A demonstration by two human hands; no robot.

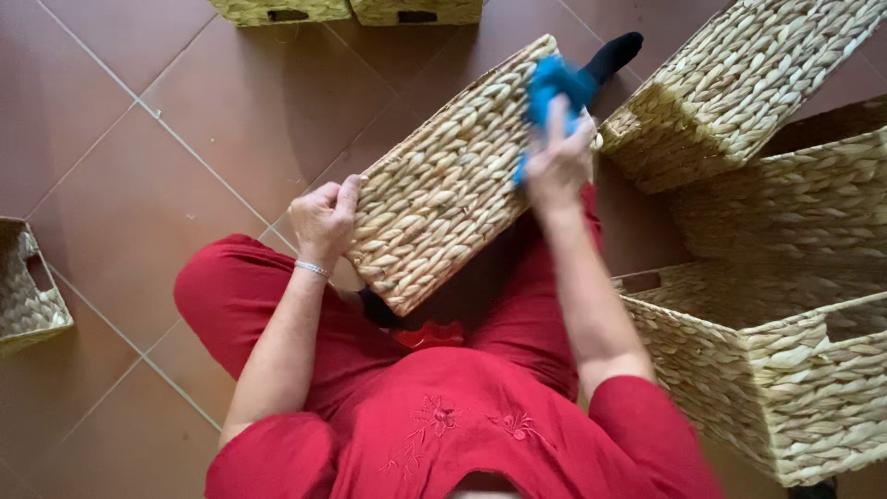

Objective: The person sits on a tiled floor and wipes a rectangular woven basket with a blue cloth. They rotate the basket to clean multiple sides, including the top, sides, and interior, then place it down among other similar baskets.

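A tiled terracotta floor (139, 139) spreads beneath everything, and the woven basket (443, 185) resting across the person's lap serves as the landmark. The person sits cross-legged in red clothing (443, 425), directly below and under that basket. To its right stand three more woven baskets: a large open one (767, 370) at the lower right with a handle slot in its wall, another (795, 194) above that, and a tilted one (739, 74) at the upper right, close to the landmark basket's far corner. Beyond its top edge, two small baskets (342, 11) sit side by side on the floor, and well off to its left a further basket (28, 286) is cut by the picture's edge.

The landmark basket lies tilted, its woven side facing up. The left hand (323, 220), a thin bracelet (312, 269) at its wrist, is clamped on the basket's near left edge, fingers curled over it. The right hand (557, 162) is closed around a blue cloth (554, 88), pressing it against the basket's upper right end. A dark-socked foot (612, 54) shows just past that end.
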